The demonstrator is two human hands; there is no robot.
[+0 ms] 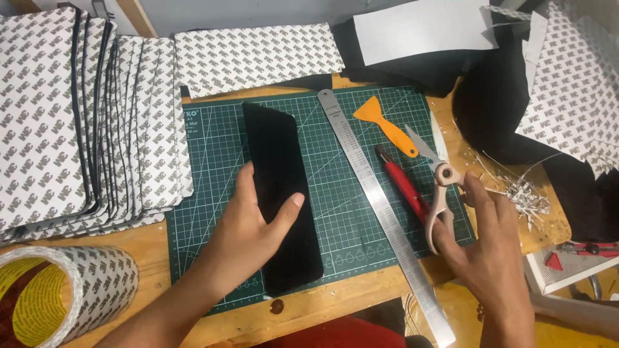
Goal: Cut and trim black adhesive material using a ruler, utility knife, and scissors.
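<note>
Head view, looking down at a wooden workbench [309, 312] with a green cutting mat [348, 193] laid across its middle. The left hand [248, 222] rests flat on a long black panel [280, 193] with rounded corners that lies lengthwise on the mat; the fingers lie along the panel's left edge and the thumb presses on its face, so the hand is partly open and steadies the panel rather than gripping it. The right hand [483, 241] is at the mat's right edge, its fingers curled loosely around the pale pink handles of a pair of scissors [438, 187]; the blades point up and away, and the scissors seem to lie on the mat. Between the hands a long steel ruler [380, 206] runs diagonally down the mat; a red utility knife [403, 183] lies just beside it on the right, and an orange scraper [383, 122] lies above. A fanned stack of patterned backing sheets [84, 122] fills the left of the bench; a large roll of tape [61, 290] sits at lower left; thin paper trimmings [525, 193] are scattered at the right, near black fabric [496, 109].
</note>
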